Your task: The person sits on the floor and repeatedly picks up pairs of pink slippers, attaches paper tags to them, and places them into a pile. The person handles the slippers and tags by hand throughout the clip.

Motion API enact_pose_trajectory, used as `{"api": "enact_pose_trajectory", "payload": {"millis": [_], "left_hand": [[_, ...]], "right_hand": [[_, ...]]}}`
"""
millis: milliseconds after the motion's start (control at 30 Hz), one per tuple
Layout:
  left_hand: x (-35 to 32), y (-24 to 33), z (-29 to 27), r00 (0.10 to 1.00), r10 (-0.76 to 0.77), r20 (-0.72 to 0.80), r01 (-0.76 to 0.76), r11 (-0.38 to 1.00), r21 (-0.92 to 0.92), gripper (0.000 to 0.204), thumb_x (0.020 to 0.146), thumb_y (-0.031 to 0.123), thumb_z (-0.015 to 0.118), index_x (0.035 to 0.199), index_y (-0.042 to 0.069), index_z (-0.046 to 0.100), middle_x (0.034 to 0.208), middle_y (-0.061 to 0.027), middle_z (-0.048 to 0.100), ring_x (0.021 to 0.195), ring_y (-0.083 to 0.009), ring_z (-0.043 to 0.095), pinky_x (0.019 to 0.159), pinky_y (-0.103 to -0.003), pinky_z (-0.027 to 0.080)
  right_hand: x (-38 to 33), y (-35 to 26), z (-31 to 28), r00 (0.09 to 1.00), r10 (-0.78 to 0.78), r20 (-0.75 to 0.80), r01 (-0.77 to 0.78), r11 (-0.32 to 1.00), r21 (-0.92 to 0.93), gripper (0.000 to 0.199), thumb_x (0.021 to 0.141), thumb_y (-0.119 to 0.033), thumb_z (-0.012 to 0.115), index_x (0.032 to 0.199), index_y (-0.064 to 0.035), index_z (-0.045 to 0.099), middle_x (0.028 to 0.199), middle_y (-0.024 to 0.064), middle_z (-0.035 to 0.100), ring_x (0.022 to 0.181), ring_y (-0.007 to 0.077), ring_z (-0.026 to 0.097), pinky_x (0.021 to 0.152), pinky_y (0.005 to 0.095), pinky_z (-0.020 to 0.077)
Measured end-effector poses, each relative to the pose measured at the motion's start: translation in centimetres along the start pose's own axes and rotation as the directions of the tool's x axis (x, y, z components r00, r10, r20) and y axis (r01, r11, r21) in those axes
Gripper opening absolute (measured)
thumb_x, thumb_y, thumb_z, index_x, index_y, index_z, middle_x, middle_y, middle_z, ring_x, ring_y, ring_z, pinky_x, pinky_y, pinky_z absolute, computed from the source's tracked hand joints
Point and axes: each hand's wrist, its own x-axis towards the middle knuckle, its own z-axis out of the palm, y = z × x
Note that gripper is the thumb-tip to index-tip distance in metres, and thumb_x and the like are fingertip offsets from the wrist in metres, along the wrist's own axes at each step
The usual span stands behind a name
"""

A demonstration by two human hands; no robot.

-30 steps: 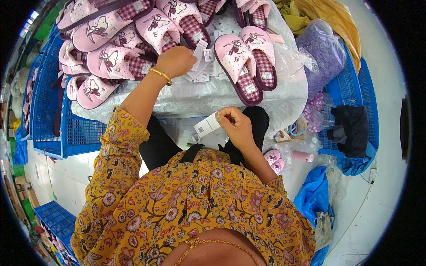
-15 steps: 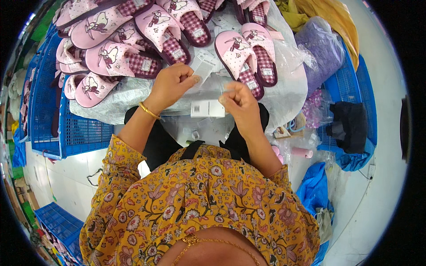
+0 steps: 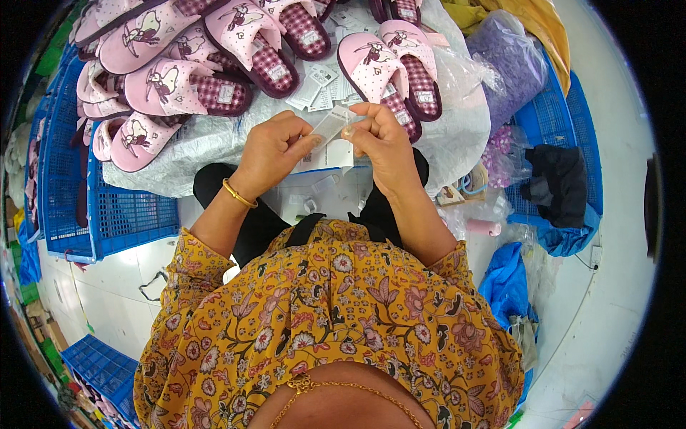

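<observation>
She is at the tag-handling step: both hands meet over her lap, pinching one small white paper tag (image 3: 330,127) between them. The left hand (image 3: 273,146) grips its lower end with curled fingers; the right hand (image 3: 380,136) nips the upper end between thumb and forefinger. I judge the next move calls for a fine, steady grip to separate or fix it.

Loose white rectangular tags (image 3: 321,89) lie scattered just beyond on crinkled clear plastic sheeting (image 3: 207,143), among pink slippers (image 3: 389,61) with checked insoles. A purple-filled plastic bag (image 3: 504,57) sits to the right on a blue crate (image 3: 564,121).
</observation>
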Motion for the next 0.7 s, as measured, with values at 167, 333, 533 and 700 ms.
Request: {"api": "enact_pose_trajectory", "payload": {"millis": [167, 333, 533, 700], "left_hand": [[-0.3, -0.5, 0.1, 0.997, 0.075, -0.025, -0.074, 0.996, 0.052, 0.011, 0.085, 0.013, 0.074, 0.084, 0.002, 0.069, 0.069, -0.0032, 0.052, 0.056, -0.0117, 0.047, 0.051, -0.028, 0.037], [-0.4, -0.4, 0.2, 0.991, 0.129, -0.033, -0.126, 0.988, 0.094, 0.010, 0.084, 0.012, 0.073, 0.083, 0.003, 0.068, 0.069, -0.0045, 0.053, 0.056, -0.0145, 0.050, 0.051, -0.029, 0.039], [-0.4, -0.5, 0.2, 0.971, 0.240, -0.020, -0.232, 0.956, 0.180, 0.010, 0.083, 0.011, 0.074, 0.084, 0.004, 0.068, 0.070, -0.0069, 0.055, 0.058, -0.0206, 0.054, 0.053, -0.032, 0.042], [-0.4, -0.8, 0.0, 0.960, 0.280, 0.005, -0.274, 0.936, 0.222, 0.009, 0.082, 0.011, 0.074, 0.085, 0.005, 0.068, 0.071, -0.0074, 0.056, 0.061, -0.0228, 0.056, 0.055, -0.034, 0.045]], "right_hand": [[0.0, 0.2, -0.2, 0.999, 0.028, 0.022, -0.028, 1.000, 0.014, 0.042, 0.085, -0.005, 0.068, 0.123, 0.0030, 0.053, 0.087, 0.0043, 0.063, 0.073, 0.0073, 0.054, 0.067, 0.0225, 0.0435], [-0.2, 0.4, -0.4, 0.999, 0.041, 0.034, -0.042, 0.999, 0.017, 0.043, 0.085, -0.004, 0.068, 0.124, 0.0027, 0.052, 0.088, 0.0049, 0.064, 0.072, 0.0075, 0.054, 0.067, 0.0229, 0.0433], [-0.2, 1.1, -1.1, 0.996, 0.054, 0.065, -0.058, 0.997, 0.053, 0.041, 0.085, -0.003, 0.067, 0.123, 0.0015, 0.052, 0.087, 0.0051, 0.065, 0.072, 0.0077, 0.054, 0.067, 0.0233, 0.0435], [-0.4, 1.0, -1.4, 0.992, 0.075, 0.105, -0.084, 0.993, 0.087, 0.039, 0.086, -0.003, 0.067, 0.122, 0.0009, 0.053, 0.088, 0.0049, 0.066, 0.074, 0.0074, 0.055, 0.067, 0.0231, 0.0433]]}}
